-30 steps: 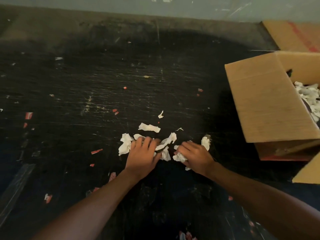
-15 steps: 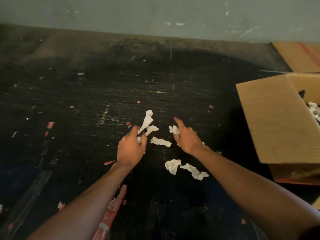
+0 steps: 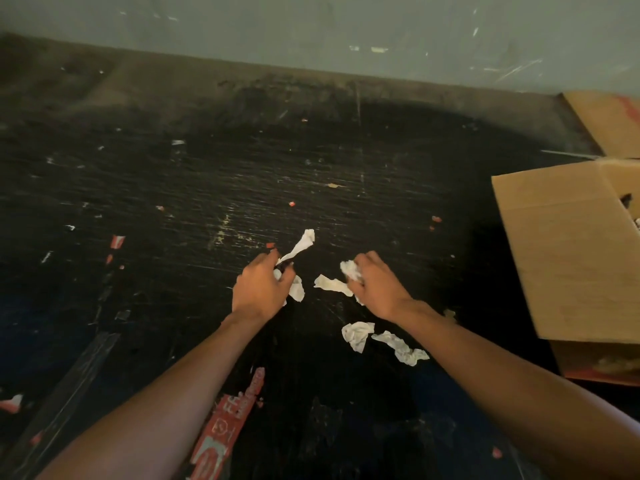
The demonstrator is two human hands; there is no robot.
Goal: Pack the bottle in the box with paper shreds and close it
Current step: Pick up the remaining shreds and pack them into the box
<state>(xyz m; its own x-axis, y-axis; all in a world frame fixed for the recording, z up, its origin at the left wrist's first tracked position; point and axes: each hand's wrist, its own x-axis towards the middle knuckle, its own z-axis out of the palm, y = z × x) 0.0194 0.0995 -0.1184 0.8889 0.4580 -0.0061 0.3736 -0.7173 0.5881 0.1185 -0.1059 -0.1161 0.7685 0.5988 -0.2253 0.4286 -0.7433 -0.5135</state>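
White paper shreds lie scattered on the dark floor. My left hand (image 3: 261, 289) holds several of them, and one long strip (image 3: 300, 244) sticks up from its fingers. My right hand (image 3: 375, 285) grips a crumpled wad (image 3: 350, 269), with another strip (image 3: 330, 284) lying at its fingertips. Two loose shreds (image 3: 357, 335) (image 3: 401, 348) rest on the floor just under my right forearm. The open cardboard box (image 3: 568, 254) stands at the right edge with its near flap spread toward me; its inside is almost out of view. No bottle shows.
The scratched black floor (image 3: 173, 202) carries red tape scraps and a torn red label (image 3: 225, 427) between my forearms. A grey wall (image 3: 311, 26) runs along the back. A second flat cardboard piece (image 3: 613, 119) lies behind the box.
Both hands lifted off the shred pile and moved farther out, each taking paper along. My right hand's fingers have curled around a wad. The view has shifted left, so the box sits nearer the edge.
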